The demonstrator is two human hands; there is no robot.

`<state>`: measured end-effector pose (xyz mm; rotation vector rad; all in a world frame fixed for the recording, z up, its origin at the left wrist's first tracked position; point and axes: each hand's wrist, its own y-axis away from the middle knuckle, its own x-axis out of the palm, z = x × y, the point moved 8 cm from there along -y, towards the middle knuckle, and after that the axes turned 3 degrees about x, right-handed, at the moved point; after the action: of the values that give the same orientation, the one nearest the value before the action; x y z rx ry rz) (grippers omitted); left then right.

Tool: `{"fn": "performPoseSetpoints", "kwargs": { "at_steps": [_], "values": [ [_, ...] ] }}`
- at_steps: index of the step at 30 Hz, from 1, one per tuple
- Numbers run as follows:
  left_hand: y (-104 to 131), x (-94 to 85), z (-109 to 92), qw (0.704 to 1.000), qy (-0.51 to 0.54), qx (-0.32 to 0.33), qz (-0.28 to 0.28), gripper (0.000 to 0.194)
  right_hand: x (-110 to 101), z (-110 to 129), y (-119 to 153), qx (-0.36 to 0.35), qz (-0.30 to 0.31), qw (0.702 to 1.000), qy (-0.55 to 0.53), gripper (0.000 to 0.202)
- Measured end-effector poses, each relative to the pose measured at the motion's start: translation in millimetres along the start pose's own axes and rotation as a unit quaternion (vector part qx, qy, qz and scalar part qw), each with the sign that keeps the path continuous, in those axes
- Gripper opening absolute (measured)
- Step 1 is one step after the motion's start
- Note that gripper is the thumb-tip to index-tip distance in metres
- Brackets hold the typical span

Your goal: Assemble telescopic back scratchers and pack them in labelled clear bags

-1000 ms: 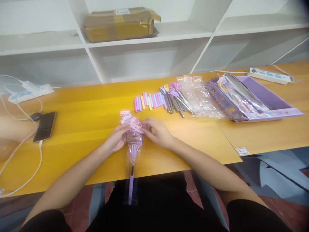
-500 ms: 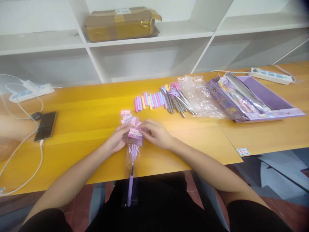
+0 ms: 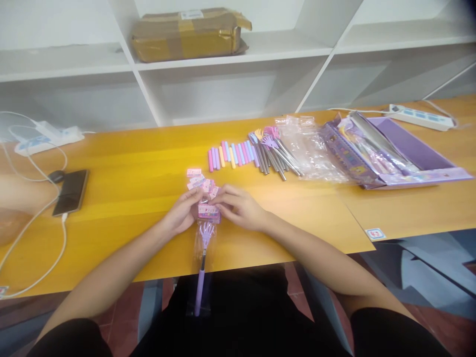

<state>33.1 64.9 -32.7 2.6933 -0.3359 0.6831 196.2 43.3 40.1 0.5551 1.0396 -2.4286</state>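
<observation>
A purple hand-shaped back scratcher (image 3: 201,277) lies in a clear plastic bag, its handle reaching past the table's front edge over my lap. Over the bag's top sits a pink printed header card (image 3: 208,212). My left hand (image 3: 183,213) pinches the card's left side. From the right, my right hand (image 3: 240,207) has its fingers closed at the card's upper edge and right side. Just beyond the fingers, several loose pink cards (image 3: 196,181) lie in an overlapping pile, partly covered by my hands.
Coloured handle tubes (image 3: 234,154) lie in a row behind the cards. Metal scratcher rods (image 3: 275,153), clear bags (image 3: 312,153) and a purple box (image 3: 401,148) stand to the right. A phone (image 3: 70,192) with cables and a power strip (image 3: 50,139) is at left.
The header card has shifted slightly down towards me, and its upper edge now shows between my hands. My right fingers have moved in along that edge. The bagged scratcher stays nearly in place.
</observation>
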Motion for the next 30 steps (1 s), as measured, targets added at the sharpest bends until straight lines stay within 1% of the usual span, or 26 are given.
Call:
{"fn": "performPoseSetpoints", "kwargs": {
  "at_steps": [5, 14, 16, 18, 19, 21, 22, 23, 25, 26, 28, 30],
  "values": [
    [0.1, 1.7, 0.6, 1.0, -0.005, -0.003, 0.006, 0.043, 1.2, 0.3, 1.4, -0.005, 0.006, 1.0, 0.007, 0.022],
    [1.3, 0.8, -2.8, 0.999, -0.004, 0.028, -0.02, 0.047, 3.6, -0.1, 3.8, -0.009, 0.017, 1.0, -0.01, 0.021],
    [1.9, 2.3, -3.6, 0.999, -0.012, 0.031, -0.018, 0.048, 0.7, -3.0, 2.6, 0.017, 0.008, 1.0, 0.008, 0.021],
    [2.1, 3.9, -4.6, 0.999, -0.021, 0.038, -0.017, 0.049, -6.0, -9.9, 1.0, 0.07, -0.022, 0.997, 0.017, 0.026],
    [2.1, 4.6, -5.4, 0.999, -0.025, 0.044, -0.017, 0.051, -8.7, -14.4, 0.6, 0.102, -0.037, 0.994, 0.007, 0.032],
    [2.3, 5.6, -7.9, 0.997, -0.035, 0.065, -0.02, 0.055, -6.9, -22.8, 0.6, 0.161, -0.042, 0.985, -0.044, 0.043],
    [2.5, 6.0, -9.2, 0.996, -0.04, 0.075, -0.022, 0.056, -2.6, -25.8, 0.9, 0.183, -0.034, 0.98, -0.077, 0.044],
    [2.8, 6.2, -10.5, 0.995, -0.044, 0.086, -0.023, 0.057, 2.8, -27.9, 1.4, 0.199, -0.025, 0.974, -0.106, 0.041],
    [3.4, 6.7, -12.8, 0.993, -0.048, 0.102, -0.02, 0.058, 11.4, -31.0, 2.8, 0.219, -0.021, 0.965, -0.143, 0.027],
    [3.5, 7.4, -13.3, 0.993, -0.047, 0.106, -0.013, 0.059, 12.5, -32.7, 3.5, 0.225, -0.032, 0.963, -0.146, 0.022],
    [3.3, 9.1, -12.9, 0.993, -0.049, 0.108, 0.007, 0.059, 7.3, -35.7, 4.4, 0.224, -0.073, 0.963, -0.131, 0.018],
    [2.9, 10.5, -10.8, 0.99, -0.084, 0.108, 0.025, 0.057, -4.4, -37.8, 4.4, 0.211, -0.116, 0.965, -0.104, 0.019]
  ]
}}
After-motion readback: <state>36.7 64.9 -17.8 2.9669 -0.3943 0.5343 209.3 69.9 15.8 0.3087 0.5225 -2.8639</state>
